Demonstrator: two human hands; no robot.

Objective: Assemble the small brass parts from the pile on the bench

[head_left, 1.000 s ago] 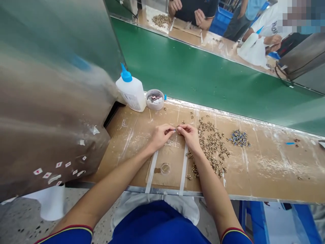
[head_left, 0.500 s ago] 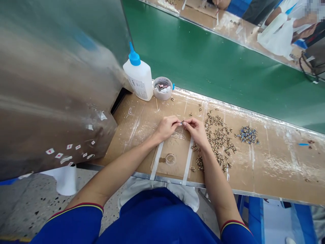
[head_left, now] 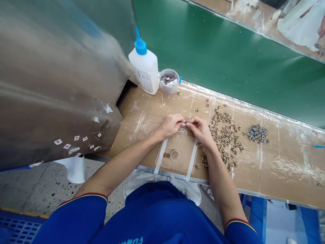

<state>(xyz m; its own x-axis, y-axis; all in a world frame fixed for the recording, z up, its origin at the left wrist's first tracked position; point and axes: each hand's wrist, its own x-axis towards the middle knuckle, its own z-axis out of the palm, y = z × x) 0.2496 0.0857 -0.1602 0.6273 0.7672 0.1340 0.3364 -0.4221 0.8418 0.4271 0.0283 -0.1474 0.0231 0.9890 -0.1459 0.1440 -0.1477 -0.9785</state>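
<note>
One head-worn camera looks forward and steeply down from above the near edge of the table (head_left: 248, 171), close enough that the wearer's blue shirt (head_left: 162, 213) fills the bottom; the far edge slants down rightward, with a green surface (head_left: 223, 67) beyond

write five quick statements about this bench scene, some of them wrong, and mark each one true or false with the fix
1. The left hand and right hand meet fingertip to fingertip at a small part. True.
2. The white bottle has a red cap. False: it is blue.
3. The round tub stands just right of the bottle in the picture. True.
4. The blue-marked pile lies between the bottle and the tub. False: it lies to the right of the larger pile of metal parts.
5. The clear round dish is nearer the person's body than the hands are. True.
</note>
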